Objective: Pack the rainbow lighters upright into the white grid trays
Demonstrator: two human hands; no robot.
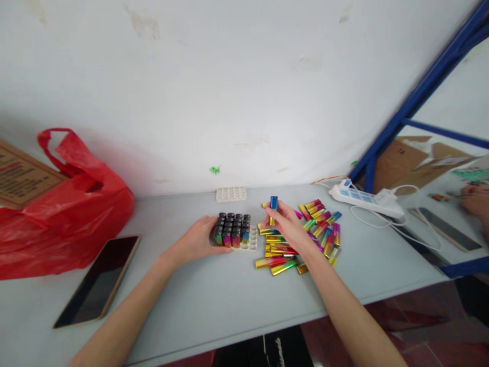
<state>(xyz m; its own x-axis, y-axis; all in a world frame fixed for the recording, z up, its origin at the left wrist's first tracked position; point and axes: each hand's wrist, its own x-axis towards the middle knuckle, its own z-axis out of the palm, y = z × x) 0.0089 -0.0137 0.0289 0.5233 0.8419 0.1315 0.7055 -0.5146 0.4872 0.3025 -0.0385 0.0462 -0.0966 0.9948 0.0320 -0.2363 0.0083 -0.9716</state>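
Observation:
My right hand [288,224] pinches a blue-and-gold metallic lighter shell [273,204] upright, just above the pile's left side. Under and beside that hand lies a heap of loose metallic lighter shells [280,250] in gold, red, green, purple and blue. My left hand [199,237] is closed around the left end of a white tray [252,238] with round holes. Rows of black-topped lighters [231,229] with shiny coloured bodies stand upright in it. Holes show along the tray's right end. The fingertips behind the lighters are hidden.
A second white tray [231,194] lies by the wall. To the left are a phone [97,280], a red plastic bag [87,219] and a cardboard box [26,176]. At right are a power strip [367,200], its cables, a blue metal frame [416,86] and another person's hand [476,199].

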